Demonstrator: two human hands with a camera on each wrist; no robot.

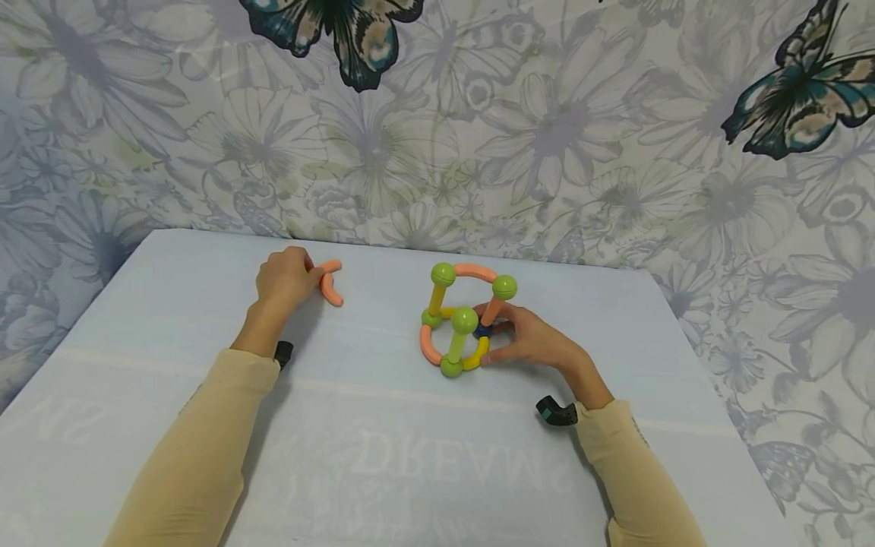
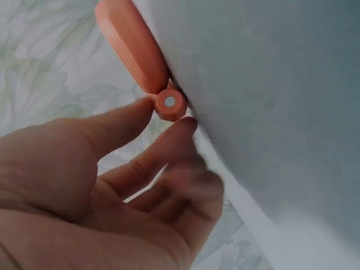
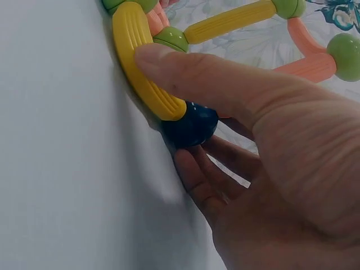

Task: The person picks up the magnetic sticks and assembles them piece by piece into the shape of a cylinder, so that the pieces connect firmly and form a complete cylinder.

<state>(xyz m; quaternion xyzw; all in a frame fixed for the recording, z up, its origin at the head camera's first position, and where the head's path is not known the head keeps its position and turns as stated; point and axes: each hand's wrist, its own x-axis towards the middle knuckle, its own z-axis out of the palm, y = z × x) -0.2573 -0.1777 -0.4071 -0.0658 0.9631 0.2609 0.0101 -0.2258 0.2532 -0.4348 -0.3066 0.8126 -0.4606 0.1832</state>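
Observation:
At the table's far left, my left hand (image 1: pixel 283 277) pinches an orange magnetic rod (image 2: pixel 170 102) between thumb and fingertips. A silvery magnet shows in that rod's end. A second orange rod (image 2: pixel 135 45) lies against it. My right hand (image 1: pixel 536 338) holds the near right side of a magnetic ball-and-rod structure (image 1: pixel 464 320). In the right wrist view, its thumb presses a curved yellow rod (image 3: pixel 135 56) while fingertips touch a dark blue ball (image 3: pixel 194 126). Green balls (image 1: pixel 504 287), orange rods (image 1: pixel 475 270) and yellow rods form the frame, with a light green rod (image 1: pixel 456 347) standing at the front.
Everything stands on a white table (image 1: pixel 383 425) with faint lettering. Behind it hangs a flower-patterned wall covering (image 1: pixel 424 152) with butterflies. Dark wrist cameras (image 1: pixel 557 412) sit under both forearms, close over the tabletop.

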